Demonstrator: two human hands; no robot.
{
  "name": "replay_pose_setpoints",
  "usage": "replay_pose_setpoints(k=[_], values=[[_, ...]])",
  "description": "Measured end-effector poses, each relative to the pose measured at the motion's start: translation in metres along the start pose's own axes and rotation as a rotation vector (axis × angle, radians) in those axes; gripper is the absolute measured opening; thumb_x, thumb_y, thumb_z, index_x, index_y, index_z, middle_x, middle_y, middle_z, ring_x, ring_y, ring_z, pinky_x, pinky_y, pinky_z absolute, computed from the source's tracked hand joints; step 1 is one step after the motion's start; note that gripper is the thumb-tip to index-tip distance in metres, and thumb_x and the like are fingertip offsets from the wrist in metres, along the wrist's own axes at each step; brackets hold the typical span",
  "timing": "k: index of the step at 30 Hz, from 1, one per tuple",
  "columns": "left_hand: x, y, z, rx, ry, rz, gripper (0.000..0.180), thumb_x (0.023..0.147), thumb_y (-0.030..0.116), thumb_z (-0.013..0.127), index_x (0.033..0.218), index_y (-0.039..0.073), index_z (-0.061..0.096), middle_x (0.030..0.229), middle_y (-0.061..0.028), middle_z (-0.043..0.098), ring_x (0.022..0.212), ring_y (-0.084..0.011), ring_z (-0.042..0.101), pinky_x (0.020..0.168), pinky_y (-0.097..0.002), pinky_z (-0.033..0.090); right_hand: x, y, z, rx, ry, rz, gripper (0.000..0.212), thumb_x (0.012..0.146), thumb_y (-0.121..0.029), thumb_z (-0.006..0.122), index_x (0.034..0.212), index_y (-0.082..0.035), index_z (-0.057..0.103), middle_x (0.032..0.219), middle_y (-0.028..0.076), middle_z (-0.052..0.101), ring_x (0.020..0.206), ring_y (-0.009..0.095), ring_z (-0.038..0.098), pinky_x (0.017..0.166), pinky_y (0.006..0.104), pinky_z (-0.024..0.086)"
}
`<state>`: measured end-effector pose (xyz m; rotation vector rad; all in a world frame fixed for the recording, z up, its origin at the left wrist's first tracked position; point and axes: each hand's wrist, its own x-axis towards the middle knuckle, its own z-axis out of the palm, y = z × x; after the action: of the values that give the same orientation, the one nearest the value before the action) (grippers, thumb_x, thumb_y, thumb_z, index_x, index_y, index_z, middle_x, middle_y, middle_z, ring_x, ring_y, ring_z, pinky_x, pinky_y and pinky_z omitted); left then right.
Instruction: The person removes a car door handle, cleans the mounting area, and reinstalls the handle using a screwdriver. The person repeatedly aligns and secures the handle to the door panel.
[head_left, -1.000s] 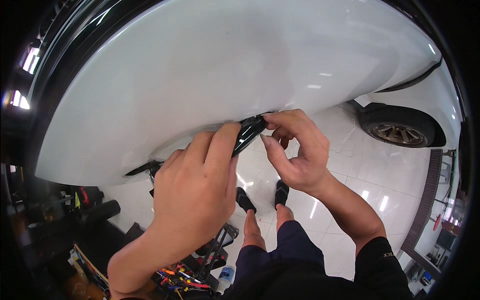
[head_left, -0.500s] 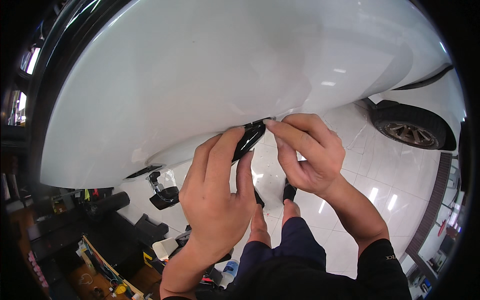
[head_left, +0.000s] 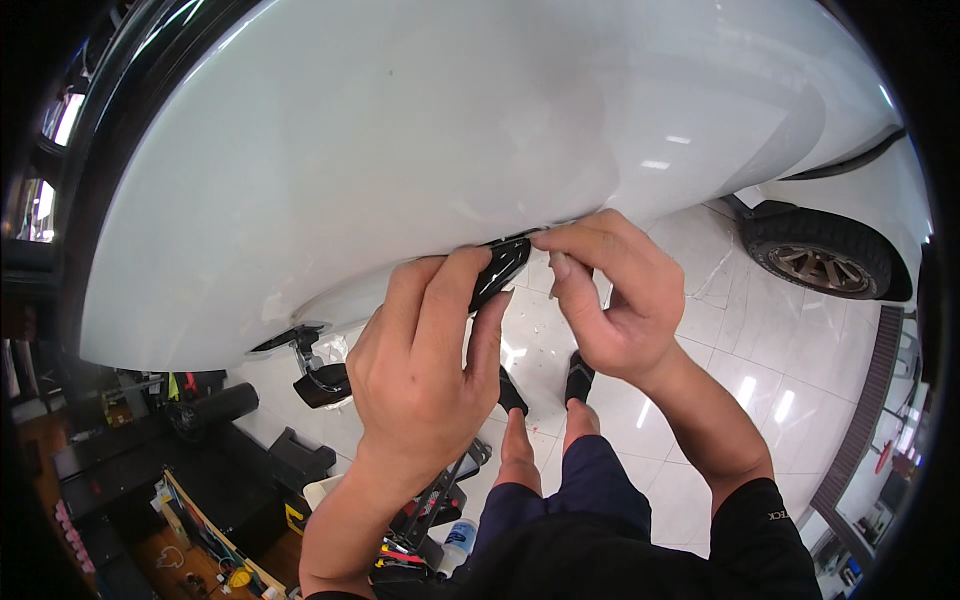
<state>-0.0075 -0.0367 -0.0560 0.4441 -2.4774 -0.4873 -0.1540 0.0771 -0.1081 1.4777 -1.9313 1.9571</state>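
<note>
here both the left hand [head_left: 425, 370] and right hand [head_left: 610, 295] pinch a black trim piece [head_left: 497, 272] at the car panel's [head_left: 400, 150] edge.

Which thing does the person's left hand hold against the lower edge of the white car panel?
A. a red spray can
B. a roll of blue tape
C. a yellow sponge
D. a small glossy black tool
D: the left hand pinches a small glossy black tool between thumb and fingers at the lower edge of the white car panel, while the right hand touches the edge just beside it.
</note>
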Motion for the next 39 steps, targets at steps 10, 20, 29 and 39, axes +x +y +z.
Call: replay_pose_setpoints(k=[10,20,29,39], values=[[0.002,0.007,0.001,-0.044,-0.009,-0.058,0.036,0.082,0.001,0.079,0.116,0.006,0.069,0.101,-0.0074,0.066,0.067,-0.0236,0.064,0.058,-0.0349,0.050,0.002,0.006,-0.003,-0.027,-0.029,-0.060,0.023,0.082,0.008,0.067,0.102,0.000,0.074,0.081,0.009,0.068,0.060,0.016,0.064,0.051,0.0271,0.048],[0.000,0.019,-0.002,-0.068,-0.031,-0.183,0.035,0.083,0.000,0.078,0.115,0.006,0.066,0.102,-0.0115,0.067,0.086,-0.0304,0.072,0.071,-0.0377,0.056,0.016,-0.048,-0.003,-0.201,-0.054,0.193,0.013,0.086,0.004,0.072,0.098,0.000,0.074,0.087,0.007,0.071,0.064,0.017,0.067,0.052,0.0284,0.050],[-0.016,-0.009,0.003,-0.134,0.054,-0.048,0.033,0.088,0.006,0.062,0.120,-0.001,0.063,0.111,-0.0176,0.064,0.088,-0.0383,0.070,0.074,-0.0480,0.059,-0.026,-0.119,-0.004,-0.339,-0.150,0.334,0.011,0.094,-0.001,0.067,0.103,0.002,0.073,0.088,0.008,0.068,0.069,0.012,0.063,0.058,0.0253,0.047],[0.001,0.024,0.050,0.101,0.109,-0.179,0.033,0.088,0.020,0.064,0.112,-0.001,0.071,0.116,-0.0192,0.069,0.106,-0.0332,0.065,0.099,-0.0572,0.045,-0.229,-0.098,0.039,-0.162,-1.123,0.722,0.022,0.104,-0.017,0.063,0.105,0.004,0.069,0.088,0.007,0.070,0.062,0.013,0.063,0.056,0.0281,0.050]])
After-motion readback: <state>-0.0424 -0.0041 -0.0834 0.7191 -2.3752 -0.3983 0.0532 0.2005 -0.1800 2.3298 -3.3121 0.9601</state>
